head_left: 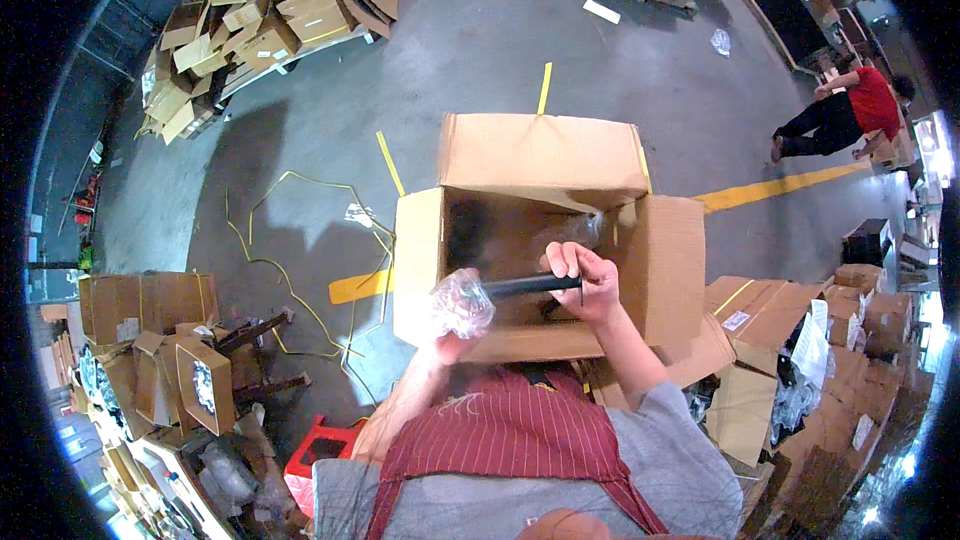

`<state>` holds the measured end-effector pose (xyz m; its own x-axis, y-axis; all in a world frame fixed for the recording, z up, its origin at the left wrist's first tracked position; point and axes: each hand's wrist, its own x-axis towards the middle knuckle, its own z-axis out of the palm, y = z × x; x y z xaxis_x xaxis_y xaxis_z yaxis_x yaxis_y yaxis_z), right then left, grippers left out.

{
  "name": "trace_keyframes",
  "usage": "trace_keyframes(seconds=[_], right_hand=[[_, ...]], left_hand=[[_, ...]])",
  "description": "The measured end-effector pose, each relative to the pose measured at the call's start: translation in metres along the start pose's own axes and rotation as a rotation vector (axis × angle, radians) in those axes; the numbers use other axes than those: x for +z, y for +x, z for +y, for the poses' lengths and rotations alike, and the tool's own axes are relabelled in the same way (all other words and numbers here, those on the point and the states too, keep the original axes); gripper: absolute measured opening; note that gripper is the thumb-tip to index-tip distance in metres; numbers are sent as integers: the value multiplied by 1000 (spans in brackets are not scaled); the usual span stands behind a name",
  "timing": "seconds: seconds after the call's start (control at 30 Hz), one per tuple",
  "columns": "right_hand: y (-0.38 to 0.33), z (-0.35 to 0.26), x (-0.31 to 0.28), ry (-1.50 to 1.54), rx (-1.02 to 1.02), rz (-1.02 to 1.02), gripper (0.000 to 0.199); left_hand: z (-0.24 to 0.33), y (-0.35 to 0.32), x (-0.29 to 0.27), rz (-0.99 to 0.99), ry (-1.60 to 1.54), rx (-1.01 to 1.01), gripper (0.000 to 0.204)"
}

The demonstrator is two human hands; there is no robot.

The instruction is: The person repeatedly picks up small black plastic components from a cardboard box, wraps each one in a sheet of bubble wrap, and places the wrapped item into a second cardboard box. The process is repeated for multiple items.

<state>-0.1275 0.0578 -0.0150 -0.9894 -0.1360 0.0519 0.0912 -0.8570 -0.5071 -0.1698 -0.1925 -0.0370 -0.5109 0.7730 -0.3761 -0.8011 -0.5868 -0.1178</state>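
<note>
A large cardboard box [543,152] stands in front of me with its flaps spread outward. Over its opening, a short black bar [525,286] lies roughly level between my two hands. My right hand [588,280] is closed on the bar's right end, fingers over the top. At the other end, crumpled clear plastic wrap [463,302] surrounds the bar, and my left hand [456,342] is closed on it, its fingers mostly hidden by the plastic. The box's interior is shadowed, with some clear plastic showing near its far right corner.
Yellow strapping [290,312] lies looped on the floor to the left. A red stool [318,445] stands at lower left. Cardboard boxes are stacked on both sides, with a heap of flattened cardboard [270,25] at far left. Another person [850,115] bends at far right.
</note>
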Motion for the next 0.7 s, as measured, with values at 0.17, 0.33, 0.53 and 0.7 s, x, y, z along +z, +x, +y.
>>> trace_keyframes(seconds=[0.17,0.33,0.53,0.7], right_hand=[[-4,16,40,-308,50,67,10],[8,26,46,-1029,106,-131,17],[-8,38,35,-1370,-24,8,16],[5,31,41,-1395,-122,-109,16]], left_hand=[[-37,-4,38,183,521,29,20],[-33,8,-8,192,431,-100,26],[-32,-16,-18,211,1081,-103,40],[1,-34,-23,63,343,37,53]])
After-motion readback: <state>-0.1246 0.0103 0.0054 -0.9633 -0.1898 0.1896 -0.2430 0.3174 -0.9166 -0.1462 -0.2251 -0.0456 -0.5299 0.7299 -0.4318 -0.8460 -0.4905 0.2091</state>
